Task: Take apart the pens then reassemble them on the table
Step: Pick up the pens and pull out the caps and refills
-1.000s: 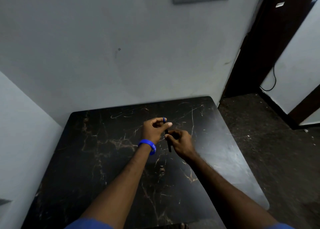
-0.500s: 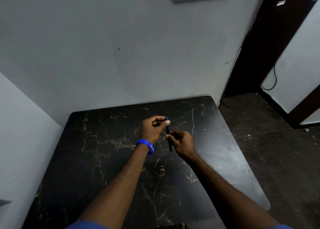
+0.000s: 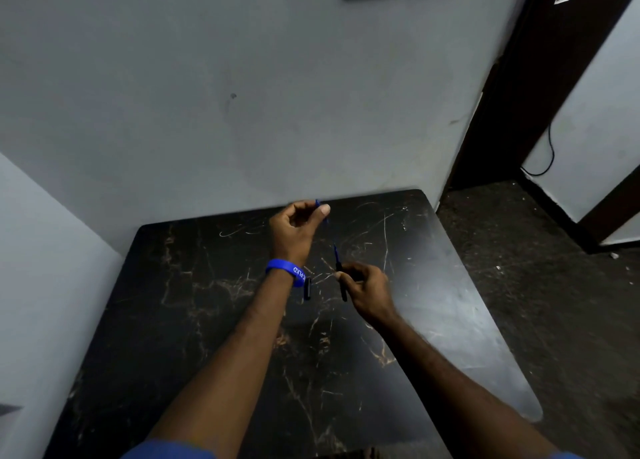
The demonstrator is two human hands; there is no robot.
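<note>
Two bare hands work above the dark marbled desk (image 3: 207, 320). The left hand (image 3: 294, 230), raised near the wall, pinches one small blue pen piece (image 3: 318, 202) between thumb and fingers. The right hand (image 3: 367, 290), lower and apart from it, pinches one black pen barrel (image 3: 343, 292) (blue tip upward). One more dark pen part (image 3: 307, 288) lies on the desk beside the blue wristband (image 3: 285, 270).

Partial white lettering on wristband (image 3: 286, 270)
</note>
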